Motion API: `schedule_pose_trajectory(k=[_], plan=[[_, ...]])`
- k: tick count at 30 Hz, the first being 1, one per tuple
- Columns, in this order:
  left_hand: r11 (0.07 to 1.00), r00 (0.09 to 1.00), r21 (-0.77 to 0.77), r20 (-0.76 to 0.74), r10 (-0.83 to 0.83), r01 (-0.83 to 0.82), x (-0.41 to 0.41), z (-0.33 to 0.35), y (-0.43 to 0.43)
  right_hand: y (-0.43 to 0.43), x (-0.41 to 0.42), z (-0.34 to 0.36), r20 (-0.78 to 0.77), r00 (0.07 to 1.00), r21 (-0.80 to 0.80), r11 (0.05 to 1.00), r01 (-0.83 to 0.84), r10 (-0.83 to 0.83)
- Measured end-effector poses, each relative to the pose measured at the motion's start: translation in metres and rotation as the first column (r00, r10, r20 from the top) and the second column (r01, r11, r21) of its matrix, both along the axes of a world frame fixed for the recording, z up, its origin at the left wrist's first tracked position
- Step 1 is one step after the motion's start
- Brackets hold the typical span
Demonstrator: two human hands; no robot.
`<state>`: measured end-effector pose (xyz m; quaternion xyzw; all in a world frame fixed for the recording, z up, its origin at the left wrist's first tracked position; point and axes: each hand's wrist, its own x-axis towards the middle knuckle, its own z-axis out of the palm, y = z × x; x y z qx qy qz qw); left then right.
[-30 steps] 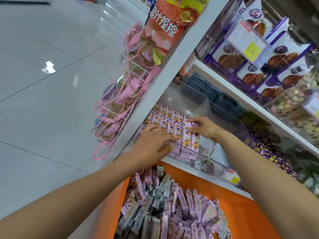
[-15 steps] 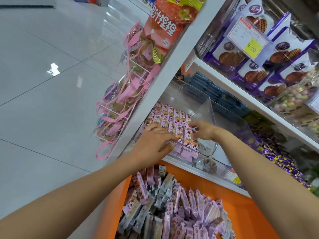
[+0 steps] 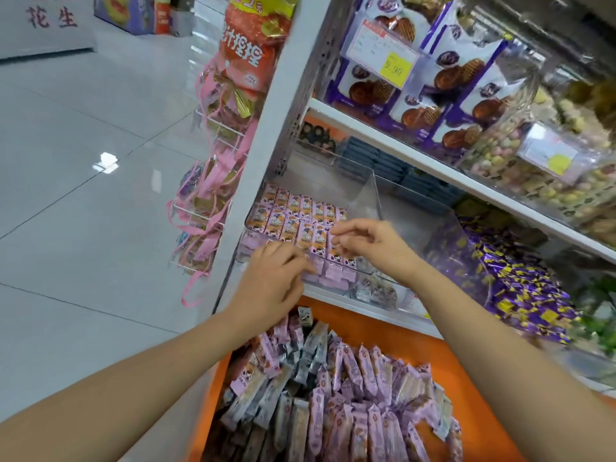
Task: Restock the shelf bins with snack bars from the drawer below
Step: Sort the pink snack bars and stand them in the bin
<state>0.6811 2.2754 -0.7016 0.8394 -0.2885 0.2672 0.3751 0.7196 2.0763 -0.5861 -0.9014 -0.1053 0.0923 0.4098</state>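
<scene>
A clear shelf bin [image 3: 374,195] holds two neat rows of pink snack bars [image 3: 293,213]. My left hand [image 3: 275,281] reaches over the bin's front edge, its straight fingers resting on the front-row bars. My right hand [image 3: 371,243] hovers at the right end of the rows, its fingers bent and their tips touching the bars there; no bar is lifted. Below the shelf, the open orange drawer [image 3: 383,331] is heaped with loose pink and grey snack bars [image 3: 350,401].
The white shelf upright [image 3: 286,95] stands left of the bin, with pink-ribboned bags [image 3: 213,195] hanging on a wire rack beside it. To the right lie a second clear bin [image 3: 433,225] and purple candies [image 3: 516,281]. Purple waffle boxes [image 3: 450,81] fill the shelf above.
My right hand has lifted off the bars and drawn slightly right, its fingers now bent. My left hand stays at the bin's front edge. The view has shifted a little.
</scene>
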Motion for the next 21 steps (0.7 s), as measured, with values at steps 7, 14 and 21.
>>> schedule_pose_trajectory(k=[7,14,21], plan=[[0.947,0.963,0.317,-0.236,0.127,-0.047,-0.023,-0.054,0.004,-0.025,-0.066,-0.056,-0.099,0.994,0.083,0.996,-0.03,0.038],[0.736,0.781,0.674,-0.494,0.383,0.065,-0.047,-0.106,0.002,-0.075,-0.097,-0.183,-0.274,0.956,-0.299,0.954,0.022,-0.108],[0.718,0.798,0.696,-0.442,0.411,0.015,-0.055,-0.126,-0.004,-0.097,-0.111,-0.261,-0.518,0.835,-0.544,0.824,-0.156,-0.184]])
